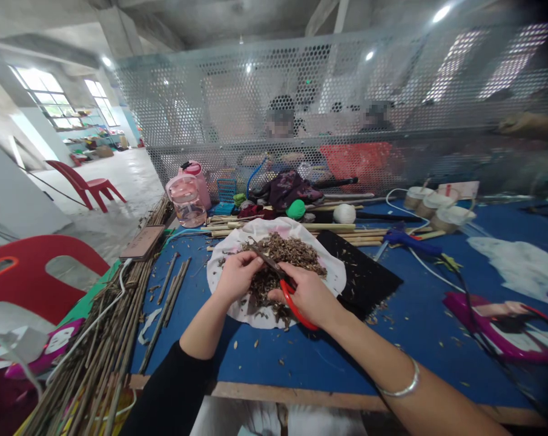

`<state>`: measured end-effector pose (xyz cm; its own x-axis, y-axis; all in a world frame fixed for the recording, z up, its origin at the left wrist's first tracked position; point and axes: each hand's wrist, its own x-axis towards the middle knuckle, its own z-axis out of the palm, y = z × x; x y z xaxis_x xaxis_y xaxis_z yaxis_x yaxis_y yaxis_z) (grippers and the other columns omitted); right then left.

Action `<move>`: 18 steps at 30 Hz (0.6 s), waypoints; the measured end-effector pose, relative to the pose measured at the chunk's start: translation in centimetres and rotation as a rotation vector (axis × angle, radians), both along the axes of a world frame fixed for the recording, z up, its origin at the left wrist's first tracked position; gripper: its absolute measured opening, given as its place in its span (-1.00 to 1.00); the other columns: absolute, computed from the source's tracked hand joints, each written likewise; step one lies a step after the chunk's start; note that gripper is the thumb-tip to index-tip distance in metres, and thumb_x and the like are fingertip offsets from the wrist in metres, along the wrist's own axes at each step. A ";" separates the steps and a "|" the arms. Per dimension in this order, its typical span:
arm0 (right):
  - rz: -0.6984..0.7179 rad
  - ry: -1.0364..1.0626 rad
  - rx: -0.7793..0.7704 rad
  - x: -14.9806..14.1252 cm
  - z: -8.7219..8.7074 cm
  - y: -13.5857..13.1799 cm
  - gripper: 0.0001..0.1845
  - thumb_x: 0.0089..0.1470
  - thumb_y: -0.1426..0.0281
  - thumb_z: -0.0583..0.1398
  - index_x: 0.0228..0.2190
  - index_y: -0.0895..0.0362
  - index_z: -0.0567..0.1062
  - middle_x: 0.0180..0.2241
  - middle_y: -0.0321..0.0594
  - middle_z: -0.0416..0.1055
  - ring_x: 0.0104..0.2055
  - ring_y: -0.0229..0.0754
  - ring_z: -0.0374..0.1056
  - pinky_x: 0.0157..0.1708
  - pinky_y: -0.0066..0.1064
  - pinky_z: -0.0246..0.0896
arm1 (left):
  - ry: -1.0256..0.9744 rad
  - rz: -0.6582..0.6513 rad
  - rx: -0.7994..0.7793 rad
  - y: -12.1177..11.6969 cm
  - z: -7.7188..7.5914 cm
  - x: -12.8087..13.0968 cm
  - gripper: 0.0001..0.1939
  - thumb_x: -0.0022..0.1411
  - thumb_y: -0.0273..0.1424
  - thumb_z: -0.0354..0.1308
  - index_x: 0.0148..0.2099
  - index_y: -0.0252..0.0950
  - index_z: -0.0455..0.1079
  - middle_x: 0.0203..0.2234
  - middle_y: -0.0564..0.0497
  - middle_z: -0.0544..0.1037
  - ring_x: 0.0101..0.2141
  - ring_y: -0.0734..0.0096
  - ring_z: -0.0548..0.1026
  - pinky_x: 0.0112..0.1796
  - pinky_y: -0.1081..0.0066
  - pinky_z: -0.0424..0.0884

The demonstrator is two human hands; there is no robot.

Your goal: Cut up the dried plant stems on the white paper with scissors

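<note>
My right hand [312, 297] grips a pair of red-handled scissors [296, 310], the dark blades pointing up and left. Close by the blade tips, my left hand [235, 274] has its thumb and fingers pinched together; whatever is between them is too small to make out. Both hands are over a heap of brown dried plant bits [296, 248]. This heap lies on a round white cloth [335, 278] spread on the blue tabletop [264, 363]. A black sheet [369, 272] sits partly under the cloth's right side.
Long thin sticks [114, 339] are bundled at the left edge, with a power bank [141, 242] on top. Behind the cloth are green yarn [295, 209], white yarn [344, 214] and a pink jug [187, 203]. A blue glue gun [412, 241] lies right. Perforated metal screen [237, 103] stands behind.
</note>
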<state>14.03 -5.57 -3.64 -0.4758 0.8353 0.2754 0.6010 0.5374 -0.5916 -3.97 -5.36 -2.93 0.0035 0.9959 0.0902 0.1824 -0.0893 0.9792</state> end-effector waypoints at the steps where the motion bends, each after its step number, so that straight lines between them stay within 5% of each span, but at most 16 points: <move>1: 0.008 0.002 -0.005 0.0 0.1 0.0 -0.46 -0.05 0.10 0.19 -0.07 0.12 0.36 -0.30 -0.14 0.43 -0.29 -0.10 0.35 -0.26 -0.32 0.22 | -0.019 -0.016 -0.016 0.0 0.1 -0.1 -0.74 0.03 -0.23 0.11 -0.43 -0.35 0.44 -0.58 0.07 0.43 -0.54 0.51 0.31 -0.46 0.51 0.21; 6: 0.013 0.008 -0.017 -0.1 0.5 -0.3 -0.49 -0.05 0.10 0.18 -0.10 0.12 0.38 -0.35 -0.16 0.42 -0.34 -0.14 0.32 -0.32 -0.36 0.21 | 0.021 -0.023 -0.005 0.2 0.6 -0.8 -0.72 0.02 -0.21 0.11 -0.47 -0.36 0.39 -0.64 0.09 0.38 -0.58 0.56 0.26 -0.51 0.52 0.17; 14: 0.023 0.094 -0.075 0.9 0.9 0.4 -0.38 -0.05 0.10 0.18 -0.02 0.19 0.29 -0.49 -0.26 0.34 -0.49 -0.22 0.21 -0.47 -0.40 0.16 | 0.555 0.352 0.023 1.4 0.0 -3.1 -0.82 -0.01 -0.30 0.17 -0.36 -0.30 0.46 -0.49 -0.01 0.53 -0.47 0.38 0.42 -0.40 0.42 0.24; 18: -0.013 0.283 -0.076 1.9 0.6 1.0 -0.36 0.00 0.06 0.11 0.01 0.19 0.24 -0.53 -0.30 0.26 -0.53 -0.25 0.15 -0.50 -0.42 0.15 | 0.739 0.339 0.034 3.2 1.0 -3.0 -0.75 0.04 -0.35 0.13 -0.21 -0.31 0.49 -0.39 -0.11 0.56 -0.37 0.25 0.46 -0.30 0.36 0.28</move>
<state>15.96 -4.52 -3.03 -0.3781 0.8643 0.3316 0.4128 0.4780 -0.7753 -7.00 -2.21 -1.95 -0.2269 0.9504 0.2128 0.8033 0.0591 0.5926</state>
